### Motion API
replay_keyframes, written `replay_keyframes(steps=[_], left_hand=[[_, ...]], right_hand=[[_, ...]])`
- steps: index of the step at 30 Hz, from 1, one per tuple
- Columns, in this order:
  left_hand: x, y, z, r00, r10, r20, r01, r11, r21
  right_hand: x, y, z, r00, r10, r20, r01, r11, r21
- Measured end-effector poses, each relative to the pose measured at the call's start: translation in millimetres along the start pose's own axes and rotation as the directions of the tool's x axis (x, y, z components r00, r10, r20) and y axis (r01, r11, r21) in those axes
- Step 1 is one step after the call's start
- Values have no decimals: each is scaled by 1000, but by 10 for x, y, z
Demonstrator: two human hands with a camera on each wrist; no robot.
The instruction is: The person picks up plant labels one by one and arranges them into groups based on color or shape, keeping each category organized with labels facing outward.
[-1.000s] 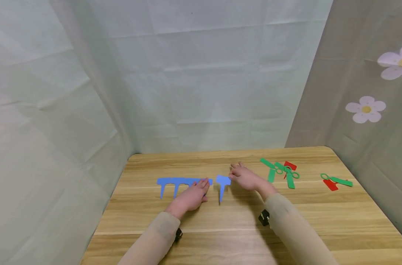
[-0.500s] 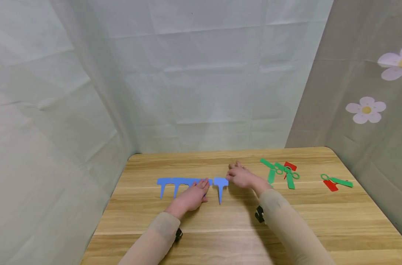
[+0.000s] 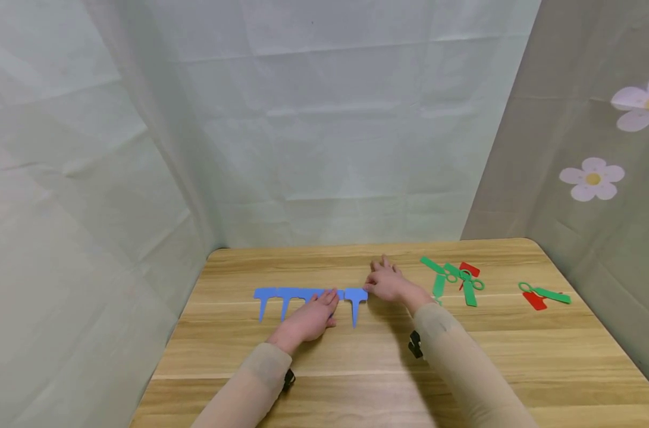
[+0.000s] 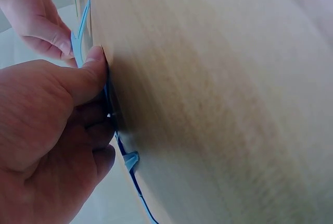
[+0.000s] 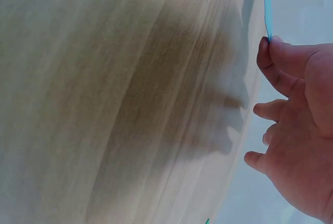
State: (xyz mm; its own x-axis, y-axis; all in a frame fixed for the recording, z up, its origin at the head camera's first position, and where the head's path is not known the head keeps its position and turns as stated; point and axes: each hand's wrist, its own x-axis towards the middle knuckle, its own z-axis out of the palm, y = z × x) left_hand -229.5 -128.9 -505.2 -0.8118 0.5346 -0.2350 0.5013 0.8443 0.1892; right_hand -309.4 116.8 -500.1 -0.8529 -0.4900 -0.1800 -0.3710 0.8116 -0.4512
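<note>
Several blue T-shaped plant labels [image 3: 288,292] lie side by side in a row on the table, their pointed stems toward me. My left hand [image 3: 309,316] rests on the right end of that row, fingers laid over it and hiding part of it. Between thumb and forefinger my right hand [image 3: 389,284] pinches the right end of another blue T-shaped plant label [image 3: 355,299], its other fingers spread. The left end of this label's head is right at the row's end. In the right wrist view the pinched blue label [image 5: 267,10] shows edge-on above the table.
On the wooden table [image 3: 367,380], to the right, lie several green tags with ring ends [image 3: 469,291] and a red label [image 3: 469,269]. Farther right a red label [image 3: 535,300] and a green tag [image 3: 552,295] overlap. Pale cloth [image 3: 329,148] hangs behind the table.
My right hand has moved a little left with the pinched blue label, narrowing the gap to the row; the label's head now lies level with it. The left hand has stayed put.
</note>
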Motion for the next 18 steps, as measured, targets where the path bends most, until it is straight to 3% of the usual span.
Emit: replay_keyframes(steps=[18], left_hand=[[-24,35,-28,1000,6,-3,-6,1000,8]], right_hand=[[21,-21,9,999,36,-27,-37,998,-43]])
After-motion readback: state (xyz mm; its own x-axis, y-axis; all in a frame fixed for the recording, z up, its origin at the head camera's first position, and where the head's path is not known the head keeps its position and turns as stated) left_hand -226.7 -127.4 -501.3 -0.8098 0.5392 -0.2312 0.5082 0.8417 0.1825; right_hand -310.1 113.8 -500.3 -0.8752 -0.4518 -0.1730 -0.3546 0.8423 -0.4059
